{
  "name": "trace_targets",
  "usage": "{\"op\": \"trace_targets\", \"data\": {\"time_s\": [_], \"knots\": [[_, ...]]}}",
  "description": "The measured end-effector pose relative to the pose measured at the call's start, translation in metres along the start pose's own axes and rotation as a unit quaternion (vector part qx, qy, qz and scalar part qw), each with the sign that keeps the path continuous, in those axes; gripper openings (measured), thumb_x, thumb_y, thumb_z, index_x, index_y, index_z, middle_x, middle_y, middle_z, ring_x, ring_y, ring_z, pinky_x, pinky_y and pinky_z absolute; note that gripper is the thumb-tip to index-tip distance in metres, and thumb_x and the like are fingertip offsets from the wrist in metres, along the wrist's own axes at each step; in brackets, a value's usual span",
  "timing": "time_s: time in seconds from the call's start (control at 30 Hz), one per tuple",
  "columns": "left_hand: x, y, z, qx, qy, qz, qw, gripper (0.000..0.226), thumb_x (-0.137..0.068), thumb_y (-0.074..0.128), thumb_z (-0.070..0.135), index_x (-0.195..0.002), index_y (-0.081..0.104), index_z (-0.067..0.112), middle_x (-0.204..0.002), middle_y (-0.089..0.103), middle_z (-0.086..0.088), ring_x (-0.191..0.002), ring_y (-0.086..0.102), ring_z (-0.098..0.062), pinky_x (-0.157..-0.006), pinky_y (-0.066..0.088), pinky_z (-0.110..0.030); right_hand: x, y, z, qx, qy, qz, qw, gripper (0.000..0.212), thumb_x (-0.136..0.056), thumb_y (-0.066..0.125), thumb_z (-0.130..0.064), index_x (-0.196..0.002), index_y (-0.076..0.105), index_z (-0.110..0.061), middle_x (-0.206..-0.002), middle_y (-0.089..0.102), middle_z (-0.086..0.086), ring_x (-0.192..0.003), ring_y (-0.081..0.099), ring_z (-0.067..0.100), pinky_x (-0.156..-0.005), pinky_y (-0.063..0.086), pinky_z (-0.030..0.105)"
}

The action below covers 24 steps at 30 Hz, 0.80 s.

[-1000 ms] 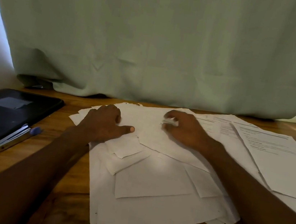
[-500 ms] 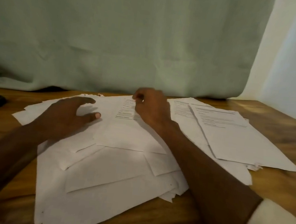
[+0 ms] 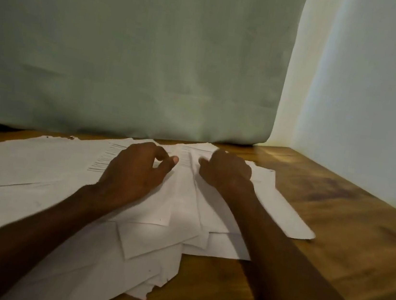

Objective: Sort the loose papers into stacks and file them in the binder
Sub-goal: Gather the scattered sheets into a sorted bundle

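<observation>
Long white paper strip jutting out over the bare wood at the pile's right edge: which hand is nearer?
Right. The right hand rests on the sheets just left of the long white paper strip; the left hand lies farther left, toward the middle of the pile.

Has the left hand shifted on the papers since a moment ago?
Yes: the left hand has slid rightward across the papers, closer to the right hand.

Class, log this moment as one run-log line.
papers: unsorted pile on table | left hand: on pile | right hand: on pile | binder: unseen
</observation>
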<state>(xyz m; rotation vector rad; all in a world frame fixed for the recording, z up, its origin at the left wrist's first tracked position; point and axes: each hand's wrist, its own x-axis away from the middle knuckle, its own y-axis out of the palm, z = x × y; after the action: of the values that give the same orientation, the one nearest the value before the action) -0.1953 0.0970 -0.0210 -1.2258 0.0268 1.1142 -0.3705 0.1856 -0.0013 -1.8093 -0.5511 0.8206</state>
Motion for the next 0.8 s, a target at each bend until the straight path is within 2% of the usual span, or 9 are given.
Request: {"op": "trace_targets", "data": {"time_s": [0.13, 0.17, 0.27, 0.33, 0.47, 0.57, 0.63, 0.7, 0.8], "knots": [[0.014, 0.005, -0.004, -0.027, -0.025, -0.051, 0.998, 0.05, -0.096, 0.049, 0.064, -0.115, 0.075, 0.026, -0.118, 0.072, 0.005, -0.094, 0.058, -0.011, -0.084, 0.047, -0.032, -0.005, -0.006, -0.01, -0.231, -0.004, -0.053, 0.971, 0.024, -0.09, 0.057, -0.03, -0.096, 0.066, -0.009, -0.088, 0.076, 0.008, -0.067, 0.076, 0.026, -0.074, 0.06, 0.037], [0.016, 0.003, -0.005, -0.031, -0.032, -0.065, 0.997, 0.052, -0.095, 0.049, 0.065, -0.116, 0.075, 0.025, -0.119, 0.072, 0.004, -0.093, 0.056, -0.01, -0.083, 0.045, -0.032, -0.004, -0.007, -0.009, -0.238, -0.001, -0.046, 0.97, 0.023, -0.085, 0.058, -0.027, -0.097, 0.066, -0.009, -0.091, 0.076, 0.007, -0.072, 0.076, 0.026, -0.074, 0.06, 0.037], [0.02, -0.002, -0.008, -0.012, -0.049, -0.082, 0.995, 0.062, -0.089, 0.045, 0.07, -0.116, 0.075, 0.023, -0.12, 0.07, 0.003, -0.093, 0.052, -0.01, -0.082, 0.043, -0.033, -0.003, -0.009, 0.007, -0.095, -0.004, -0.017, 0.995, 0.027, -0.087, 0.063, -0.025, -0.112, 0.061, -0.015, -0.115, 0.065, 0.004, -0.106, 0.064, 0.028, -0.083, 0.049, 0.034], [0.022, -0.007, -0.006, 0.014, -0.053, -0.08, 0.995, 0.059, -0.091, 0.047, 0.066, -0.109, 0.078, 0.02, -0.109, 0.07, 0.002, -0.092, 0.054, -0.011, -0.079, 0.042, -0.033, -0.007, -0.002, 0.015, -0.058, -0.009, -0.038, 0.998, 0.031, -0.089, 0.066, -0.032, -0.115, 0.059, -0.015, -0.122, 0.063, 0.007, -0.113, 0.061, 0.03, -0.081, 0.045, 0.034], [0.025, -0.009, 0.006, 0.081, -0.071, -0.09, 0.99, 0.045, -0.095, 0.055, 0.059, -0.082, 0.071, 0.018, -0.085, 0.068, 0.004, -0.081, 0.062, -0.013, -0.066, 0.044, -0.03, -0.01, 0.012, 0.003, -0.111, -0.024, -0.036, 0.993, 0.041, -0.082, 0.075, -0.044, -0.105, 0.065, -0.012, -0.11, 0.068, 0.007, -0.106, 0.063, 0.029, -0.075, 0.044, 0.03], [0.014, -0.006, -0.002, 0.15, -0.107, -0.026, 0.983, 0.015, -0.094, 0.071, 0.033, -0.105, 0.072, 0.023, -0.098, 0.07, 0.006, -0.087, 0.064, -0.01, -0.067, 0.042, -0.022, -0.01, 0.017, -0.012, -0.232, -0.041, -0.033, 0.971, 0.018, -0.081, 0.077, -0.029, -0.089, 0.073, -0.013, -0.088, 0.074, 0.004, -0.083, 0.072, 0.029, -0.076, 0.06, 0.038], [0.004, -0.013, -0.018, 0.218, -0.114, 0.032, 0.969, 0.018, -0.093, 0.068, 0.011, -0.108, 0.074, 0.019, -0.1, 0.073, 0.002, -0.092, 0.066, -0.014, -0.074, 0.044, -0.024, -0.011, 0.021, -0.015, -0.327, -0.036, -0.001, 0.944, 0.008, -0.08, 0.076, -0.02, -0.088, 0.073, -0.018, -0.086, 0.074, 0.0, -0.08, 0.073, 0.026, -0.079, 0.062, 0.044], [0.001, -0.024, -0.036, 0.298, -0.13, 0.064, 0.944, 0.02, -0.096, 0.061, 0.005, -0.105, 0.073, 0.018, -0.097, 0.074, 0.002, -0.087, 0.066, -0.011, -0.079, 0.047, -0.025, -0.015, 0.023, -0.013, -0.348, -0.037, 0.057, 0.935, 0.024, -0.081, 0.077, -0.022, -0.104, 0.071, -0.021, -0.102, 0.071, -0.005, -0.096, 0.067, 0.019, -0.088, 0.056, 0.038], [-0.001, -0.039, -0.061, 0.453, -0.166, 0.047, 0.875, 0.02, -0.103, 0.058, 0.012, -0.117, 0.072, 0.012, -0.109, 0.077, -0.001, -0.103, 0.072, -0.017, -0.095, 0.054, -0.031, -0.016, 0.021, -0.011, -0.376, -0.001, 0.102, 0.921, 0.063, -0.081, 0.082, -0.033, -0.136, 0.055, -0.019, -0.128, 0.063, 0.001, -0.118, 0.059, 0.02, -0.101, 0.048, 0.037]]}}
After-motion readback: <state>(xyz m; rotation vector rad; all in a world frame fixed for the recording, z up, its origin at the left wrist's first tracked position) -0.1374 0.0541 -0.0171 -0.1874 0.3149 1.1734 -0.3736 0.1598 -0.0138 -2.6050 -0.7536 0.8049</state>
